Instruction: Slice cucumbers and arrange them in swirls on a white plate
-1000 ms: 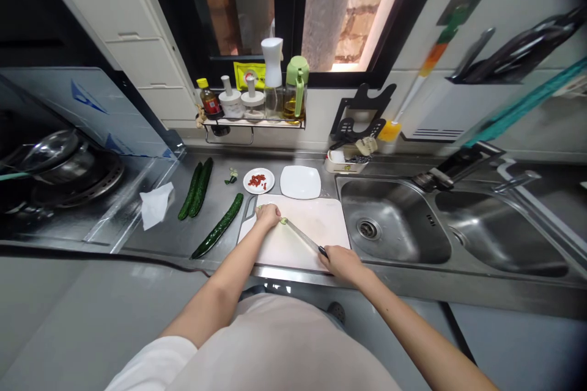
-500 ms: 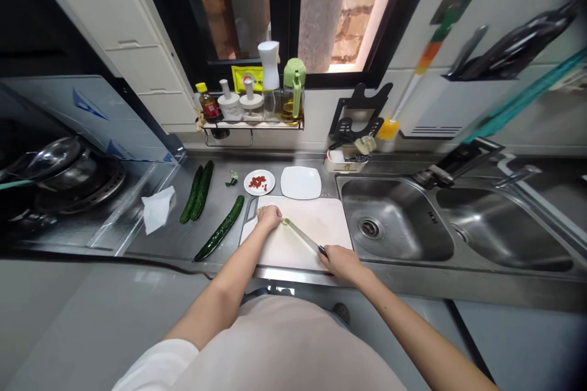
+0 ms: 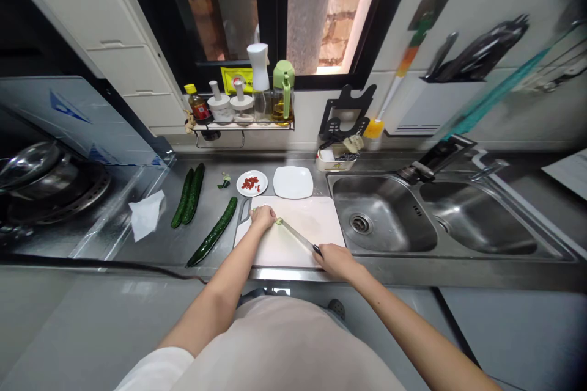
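Observation:
On the pale cutting board [image 3: 312, 214], my left hand [image 3: 263, 217] is closed around a small pale-green piece of vegetable, mostly hidden under the fingers. Cut pale-green bits [image 3: 279, 221] show at the fingertips, by the tip of a knife [image 3: 297, 234]. My right hand [image 3: 337, 260] grips the knife's black handle at the board's front right, with the blade pointing up and left to the vegetable. Behind the board are a small white plate of chopped red pieces [image 3: 251, 183] and a bare square white plate [image 3: 293, 182].
Left of the board lie a cucumber [image 3: 211, 232], two more cucumbers [image 3: 188, 194], green scraps [image 3: 224, 181] and a white paper [image 3: 147, 215]. A double sink [image 3: 380, 214] adjoins the right side. A seasoning rack [image 3: 243, 126] hangs behind; a pot [image 3: 46, 177] stands far left.
The whole view has shifted slightly, so things sit a little further left. Both hands keep nearly the same place on the board, with the knife still beside the left fingertips.

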### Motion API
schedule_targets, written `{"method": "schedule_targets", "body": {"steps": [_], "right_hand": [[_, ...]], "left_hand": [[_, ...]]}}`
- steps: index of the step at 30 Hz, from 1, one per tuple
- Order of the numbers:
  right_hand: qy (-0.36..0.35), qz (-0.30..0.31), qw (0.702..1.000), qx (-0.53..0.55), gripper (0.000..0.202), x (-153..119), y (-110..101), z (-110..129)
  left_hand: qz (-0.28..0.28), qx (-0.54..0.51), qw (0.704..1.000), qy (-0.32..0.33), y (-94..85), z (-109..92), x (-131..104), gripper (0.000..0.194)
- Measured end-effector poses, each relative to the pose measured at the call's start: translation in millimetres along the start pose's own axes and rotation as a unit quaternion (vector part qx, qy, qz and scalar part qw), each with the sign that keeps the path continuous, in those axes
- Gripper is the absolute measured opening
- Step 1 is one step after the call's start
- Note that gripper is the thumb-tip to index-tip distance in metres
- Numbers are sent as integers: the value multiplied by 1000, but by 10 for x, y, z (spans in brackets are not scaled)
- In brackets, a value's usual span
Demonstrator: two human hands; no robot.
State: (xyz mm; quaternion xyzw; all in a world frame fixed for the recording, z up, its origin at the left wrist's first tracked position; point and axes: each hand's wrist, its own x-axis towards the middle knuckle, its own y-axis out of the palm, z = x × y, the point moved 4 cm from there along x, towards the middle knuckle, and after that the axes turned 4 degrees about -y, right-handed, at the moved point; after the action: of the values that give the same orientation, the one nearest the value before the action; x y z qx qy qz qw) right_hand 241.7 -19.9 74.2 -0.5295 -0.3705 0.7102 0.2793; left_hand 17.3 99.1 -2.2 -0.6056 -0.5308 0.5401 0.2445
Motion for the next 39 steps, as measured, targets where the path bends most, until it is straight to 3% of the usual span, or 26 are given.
{"method": "schedule_targets", "body": {"steps": [13, 21, 26, 30, 39], "right_hand": [[24, -33, 997, 63, 40, -108, 227, -139], [84, -98, 979, 158, 43, -163, 386, -198], [77, -106, 978, 160, 41, -140, 439, -182], [77, -107, 978, 164, 42, -111, 451, -193], [66, -134, 972, 179, 42, -75, 409, -188]], "left_hand": [[-62, -7, 998, 19, 94, -14, -243, 18], [-69, -8, 997, 33, 124, -97, -319, 24], [-67, -26, 997, 35, 151, -151, -351, 17], [-72, -34, 997, 19, 179, -141, -369, 23], [-46, -66, 997, 7, 100, -212, -363, 13]]}}
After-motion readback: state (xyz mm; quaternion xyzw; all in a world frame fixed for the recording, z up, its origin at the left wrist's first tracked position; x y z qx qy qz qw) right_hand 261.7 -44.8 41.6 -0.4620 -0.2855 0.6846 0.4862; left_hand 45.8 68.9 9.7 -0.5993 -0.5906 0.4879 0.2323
